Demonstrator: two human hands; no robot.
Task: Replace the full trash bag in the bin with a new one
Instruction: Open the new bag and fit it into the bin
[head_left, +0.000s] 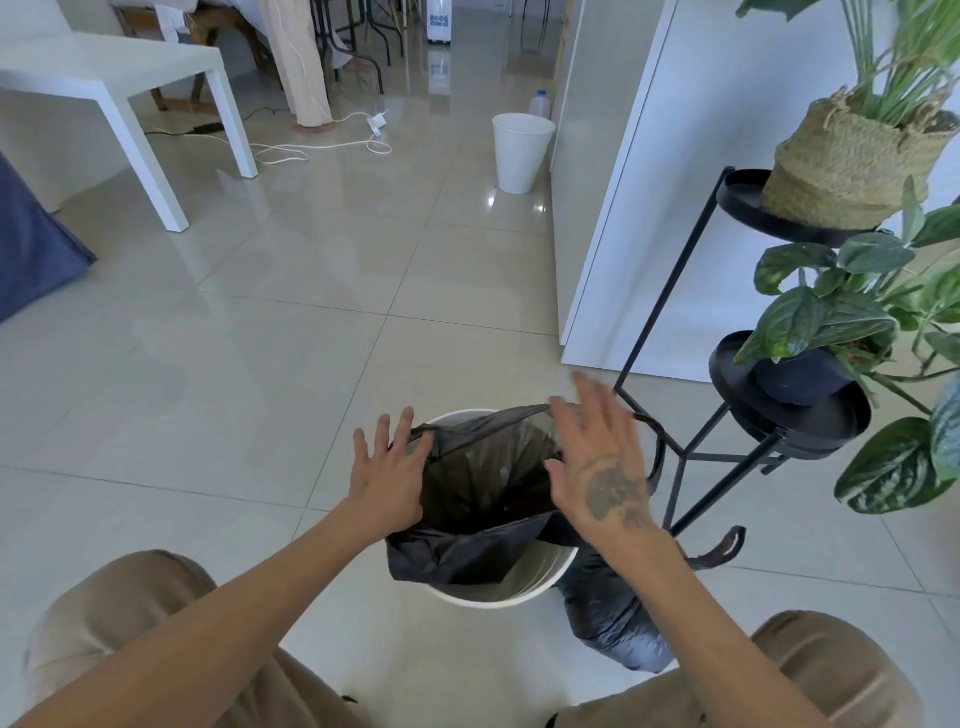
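A white round bin stands on the floor between my knees. A new black trash bag sits open in it, its edge draped loosely over the near and left rim. My left hand hovers at the bag's left edge with fingers spread, the thumb touching the plastic. Over the bag's right side my right hand is raised, fingers apart, holding nothing. The full, tied black bag lies on the floor just right of the bin, with a handle loop sticking out.
A black metal plant stand with potted plants stands close on the right. A white cabinet wall lies beyond it. Further back are a second white bin, a white table and cables on the tiled floor.
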